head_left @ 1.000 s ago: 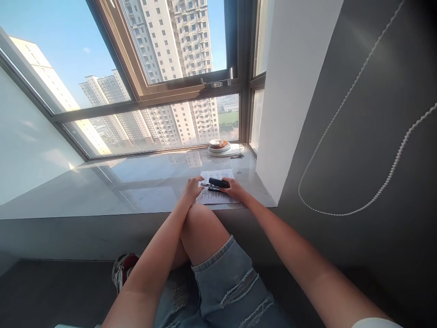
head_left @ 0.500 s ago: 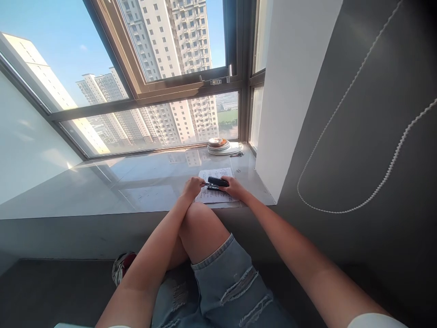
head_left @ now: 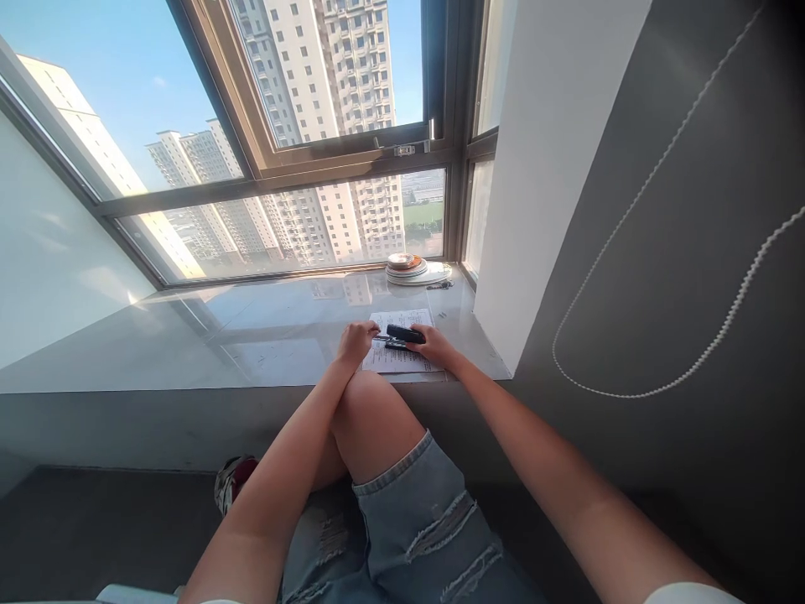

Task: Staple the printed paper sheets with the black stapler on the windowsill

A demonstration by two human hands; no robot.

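Black stapler (head_left: 403,334) stays in right hand's grip (head_left: 433,346); left hand (head_left: 357,342), earlier spread, now closed.

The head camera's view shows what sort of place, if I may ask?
Probably a window nook in a high-rise apartment: a broad window sill, apartment towers outside, and a looped bead chain.

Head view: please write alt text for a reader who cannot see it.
Opened black stapler in the grip of the right hand, over printed paper on a windowsill; the left hand is beside it. Stacked plates lie behind, near the window.
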